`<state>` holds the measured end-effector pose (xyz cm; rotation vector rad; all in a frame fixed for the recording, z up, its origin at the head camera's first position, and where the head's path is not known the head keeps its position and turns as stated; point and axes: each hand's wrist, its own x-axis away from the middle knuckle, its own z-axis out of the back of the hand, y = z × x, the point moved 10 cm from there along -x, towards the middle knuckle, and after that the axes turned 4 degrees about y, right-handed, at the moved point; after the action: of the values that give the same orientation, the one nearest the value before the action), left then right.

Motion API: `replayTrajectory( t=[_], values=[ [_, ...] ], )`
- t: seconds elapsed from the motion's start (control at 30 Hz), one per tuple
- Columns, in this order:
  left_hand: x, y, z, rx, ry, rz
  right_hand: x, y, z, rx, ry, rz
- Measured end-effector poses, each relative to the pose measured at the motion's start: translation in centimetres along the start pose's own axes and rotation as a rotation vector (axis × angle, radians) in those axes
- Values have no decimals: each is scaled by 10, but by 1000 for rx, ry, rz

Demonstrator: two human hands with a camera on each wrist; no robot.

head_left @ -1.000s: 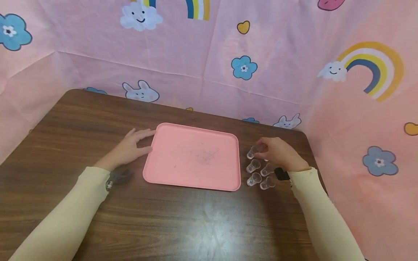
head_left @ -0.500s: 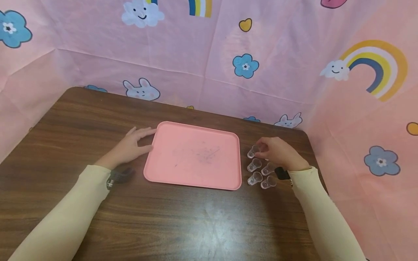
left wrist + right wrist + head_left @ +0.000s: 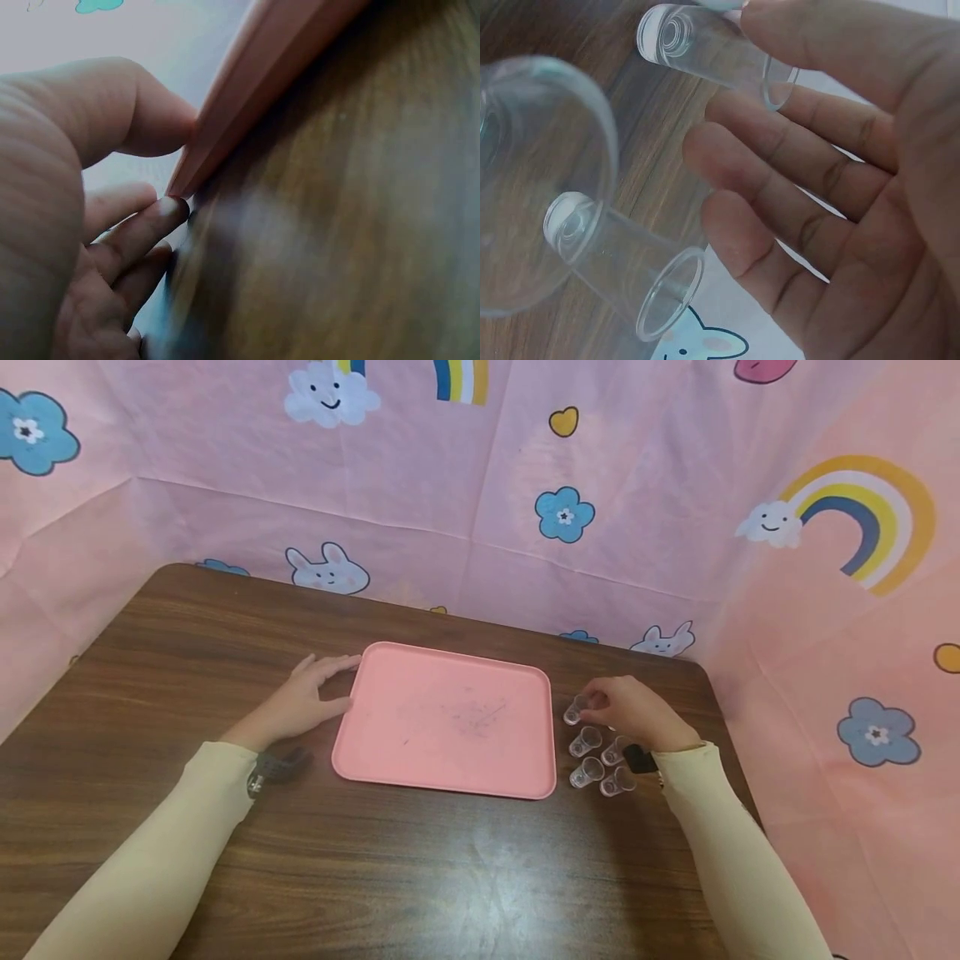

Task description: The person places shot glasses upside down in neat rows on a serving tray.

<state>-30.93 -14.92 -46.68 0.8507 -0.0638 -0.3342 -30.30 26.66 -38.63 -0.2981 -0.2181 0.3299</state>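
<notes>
A pink tray point(image 3: 442, 718) lies flat on the table. My left hand point(image 3: 296, 703) is at its left side, fingers spread and loose; in the left wrist view the thumb point(image 3: 161, 120) and a fingertip touch the tray's rim point(image 3: 247, 90). To the right of the tray, my right hand point(image 3: 636, 710) pinches a small clear cup point(image 3: 575, 712) between thumb and fingers. In the right wrist view that cup point(image 3: 712, 49) has its open end toward the palm, and the other fingers extend past it. Another clear cup point(image 3: 637, 270) stands close to these fingers.
Several more clear cups point(image 3: 585, 742) stand in two columns below and under my right hand, close to the tray's right edge. The brown wooden table point(image 3: 375, 868) meets patterned pink cloth point(image 3: 480, 552) at its back and right side.
My right hand has shifted slightly left with the pinched cup, moving it a little out of line with the cups below. My left hand stays at the tray's edge.
</notes>
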Motion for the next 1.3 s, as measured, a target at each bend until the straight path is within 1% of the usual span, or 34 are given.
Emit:
replayTrajectory(
  t=[0.13,0.33,0.47,0.57,0.7,0.93,1.0,1.17,1.3],
  values=[
    [0,1,0,-17,0,-17,-2,-3,0,-2,7,13],
    [0,-1,-2,-23,-8,-5,-6,-6,-2,-12,11,22],
    [0,0,-2,-23,-12,-4,-5,-7,-2,4,9,5],
    [0,1,-2,-22,-15,0,-1,-7,3,8,21,-27],
    [0,1,-2,-22,-20,11,6,-10,13,-19,79,-71],
    [2,0,-1,-32,-21,-7,12,-20,24,-93,204,-58],
    [2,-1,-2,-34,-23,-7,14,-23,26,-143,236,-57],
    [2,-1,-2,-33,-17,-24,16,-29,31,-311,332,-40],
    [2,2,-1,-36,-9,-35,17,-35,32,-397,406,-29]
  ],
)
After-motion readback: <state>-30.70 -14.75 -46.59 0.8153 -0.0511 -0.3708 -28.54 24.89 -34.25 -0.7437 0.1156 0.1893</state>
